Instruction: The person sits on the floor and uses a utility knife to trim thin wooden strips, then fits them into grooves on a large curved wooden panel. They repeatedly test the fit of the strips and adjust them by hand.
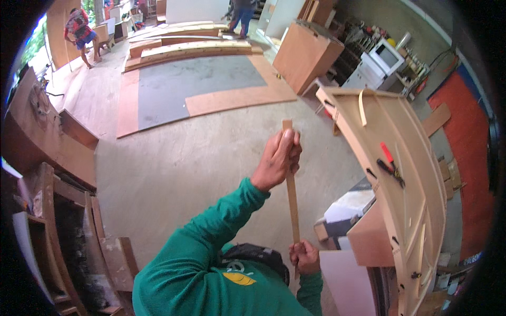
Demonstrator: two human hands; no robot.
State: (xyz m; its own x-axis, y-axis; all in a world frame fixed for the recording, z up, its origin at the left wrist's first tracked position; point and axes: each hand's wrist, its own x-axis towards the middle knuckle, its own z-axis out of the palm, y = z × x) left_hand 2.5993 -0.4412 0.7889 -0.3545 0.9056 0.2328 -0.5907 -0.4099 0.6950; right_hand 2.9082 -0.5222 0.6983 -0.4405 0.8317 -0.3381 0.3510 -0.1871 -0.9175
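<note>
A thin, narrow strip of wood (pixel 292 205) stands out in front of my body, running from far to near. Close to its far end, my left hand (pixel 278 158) is closed around it, thumb on top, with a short piece sticking out beyond. My right hand (pixel 304 256) grips the same strip lower down, near my waist. To the right lies a long, shallow wooden panel frame (pixel 392 231) with raised edges. On it rest pliers (pixel 391 171) with dark handles, a red-handled tool (pixel 387 152) and a loose curved strip (pixel 362 108).
Ahead on the floor lies a large grey-and-brown board (pixel 200 89) beside stacked planks (pixel 195 50). A brown box cabinet (pixel 305 58) stands at the back right. Wooden furniture parts (pixel 52 131) line the left. Two people (pixel 81 34) are in the background.
</note>
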